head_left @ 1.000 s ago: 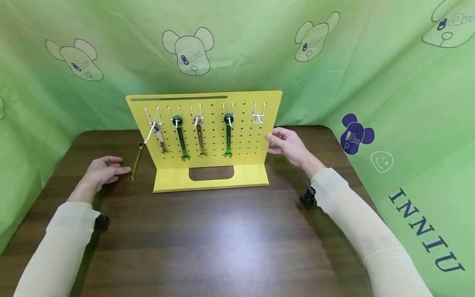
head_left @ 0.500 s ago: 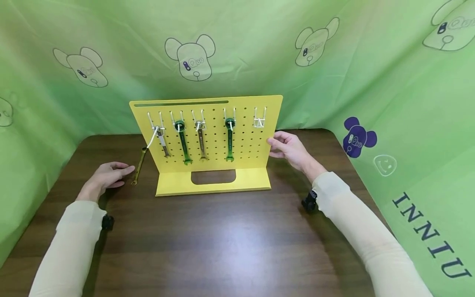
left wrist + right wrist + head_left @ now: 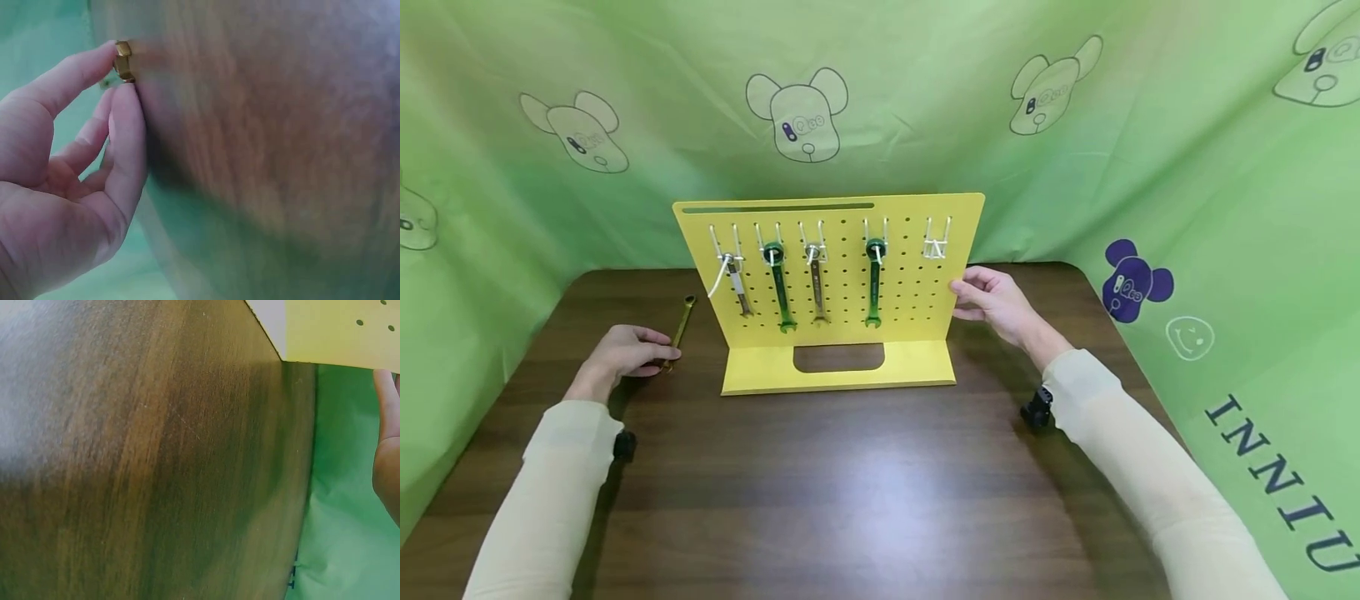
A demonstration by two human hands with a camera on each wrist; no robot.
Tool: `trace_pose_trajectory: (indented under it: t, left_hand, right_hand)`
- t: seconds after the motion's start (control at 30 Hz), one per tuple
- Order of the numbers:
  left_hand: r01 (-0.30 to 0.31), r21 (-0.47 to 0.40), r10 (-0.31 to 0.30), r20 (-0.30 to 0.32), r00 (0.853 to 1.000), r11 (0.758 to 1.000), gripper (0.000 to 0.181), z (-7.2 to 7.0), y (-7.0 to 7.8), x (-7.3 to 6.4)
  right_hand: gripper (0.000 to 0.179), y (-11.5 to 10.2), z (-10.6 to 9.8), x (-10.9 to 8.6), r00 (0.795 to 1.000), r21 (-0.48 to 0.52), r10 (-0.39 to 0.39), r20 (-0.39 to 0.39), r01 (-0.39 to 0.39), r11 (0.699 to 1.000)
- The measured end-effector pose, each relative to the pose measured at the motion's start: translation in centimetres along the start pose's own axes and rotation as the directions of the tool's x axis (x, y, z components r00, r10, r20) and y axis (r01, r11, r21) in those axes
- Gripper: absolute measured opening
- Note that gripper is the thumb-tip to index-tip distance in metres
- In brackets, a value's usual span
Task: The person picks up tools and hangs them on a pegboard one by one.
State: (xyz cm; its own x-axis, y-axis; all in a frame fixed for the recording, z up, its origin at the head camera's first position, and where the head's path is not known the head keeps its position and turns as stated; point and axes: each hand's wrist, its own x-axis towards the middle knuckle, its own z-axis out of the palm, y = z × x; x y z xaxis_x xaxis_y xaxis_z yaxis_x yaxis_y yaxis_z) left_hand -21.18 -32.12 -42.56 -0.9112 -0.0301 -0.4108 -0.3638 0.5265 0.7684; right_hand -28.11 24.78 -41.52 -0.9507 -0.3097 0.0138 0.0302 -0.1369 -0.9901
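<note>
In the head view, my left hand pinches the lower end of a gold combination wrench, left of the yellow pegboard. The left wrist view shows the wrench end between thumb and fingertip. My right hand grips the board's right edge, thumb in front, fingers partly hidden behind. On white hooks hang a silver wrench with a white label, a green wrench, another silver wrench and a second green wrench. The rightmost hook bears no wrench.
The board stands on its yellow base at the back of the brown wooden table. A white hook juts out toward the left. Green printed cloth hangs behind and at both sides.
My left hand has closed in on the gold wrench and now pinches its lower end. The wrench's top has shifted left, away from the hook tip. My right hand stays on the board.
</note>
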Motion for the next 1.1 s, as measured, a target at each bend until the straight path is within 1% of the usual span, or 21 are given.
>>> trace_pose_trajectory:
  t: [0.1, 0.2, 0.27, 0.4, 0.5, 0.57, 0.63, 0.8, 0.87, 0.93, 1.03, 1.1]
  left_hand:
    - [0.012, -0.024, -0.012, 0.011, 1.000, 1.000, 0.051, -0.1, 0.1, -0.1]
    - [0.013, -0.040, -0.013, 0.004, 1.000, 0.999, 0.048, 0.1, 0.2, -0.2]
    - [0.007, -0.026, -0.007, -0.008, 1.000, 1.000, 0.047, 0.2, 0.3, -0.2]
    - [0.000, 0.040, 0.002, -0.037, 0.999, 0.999, 0.048, 0.3, 0.5, -0.1]
    - [-0.010, 0.083, 0.013, -0.045, 0.999, 0.997, 0.048, 0.4, 0.4, 0.0]
    - [-0.020, 0.088, 0.024, -0.046, 0.999, 0.996, 0.048, 0.6, 0.4, -0.1]
    - [-0.027, 0.082, 0.031, -0.041, 0.999, 0.996, 0.051, 0.6, 0.3, -0.2]
    - [-0.023, 0.030, 0.023, -0.024, 0.999, 0.999, 0.058, 0.5, 0.1, -0.4]
    - [-0.020, 0.002, 0.020, -0.012, 1.000, 1.000, 0.057, 0.3, -0.1, -0.3]
    - [-0.023, -0.024, 0.023, 0.018, 1.000, 0.999, 0.058, 0.0, -0.5, -0.1]
    - [-0.028, -0.090, 0.037, 0.107, 0.994, 0.996, 0.057, -0.5, -1.0, -0.1]
    - [-0.033, -0.141, 0.059, 0.184, 0.981, 0.989, 0.056, -0.8, -1.4, -0.3]
  right_hand:
    - [0.008, 0.0, 0.0, 0.1, 1.000, 0.003, 0.000, 0.003, 0.000, 1.000]
    - [0.008, 0.0, -0.1, 0.0, 1.000, -0.001, -0.003, 0.005, 0.003, 1.000]
    - [0.009, -0.1, -0.1, -0.1, 1.000, -0.004, -0.006, 0.006, 0.006, 1.000]
    - [0.007, -0.2, 0.0, -0.1, 1.000, -0.005, -0.009, 0.004, 0.009, 1.000]
    - [0.007, -0.1, 0.1, -0.1, 1.000, -0.007, -0.013, -0.001, 0.013, 1.000]
    - [0.007, -0.1, 0.1, -0.1, 1.000, -0.007, -0.015, -0.004, 0.015, 1.000]
    - [0.007, 0.0, 0.1, -0.2, 1.000, -0.005, -0.011, -0.006, 0.011, 1.000]
    - [0.008, 0.1, 0.1, -0.1, 1.000, -0.003, -0.010, -0.009, 0.010, 1.000]
    - [0.009, 0.1, 0.1, 0.0, 1.000, -0.004, -0.012, -0.007, 0.012, 1.000]
    - [0.010, 0.1, 0.1, -0.1, 1.000, -0.008, -0.013, -0.003, 0.012, 1.000]
    - [0.011, 0.1, 0.1, -0.2, 1.000, -0.015, -0.007, -0.002, 0.007, 1.000]
    - [0.012, 0.0, 0.0, -0.3, 1.000, -0.022, -0.002, -0.001, 0.002, 1.000]
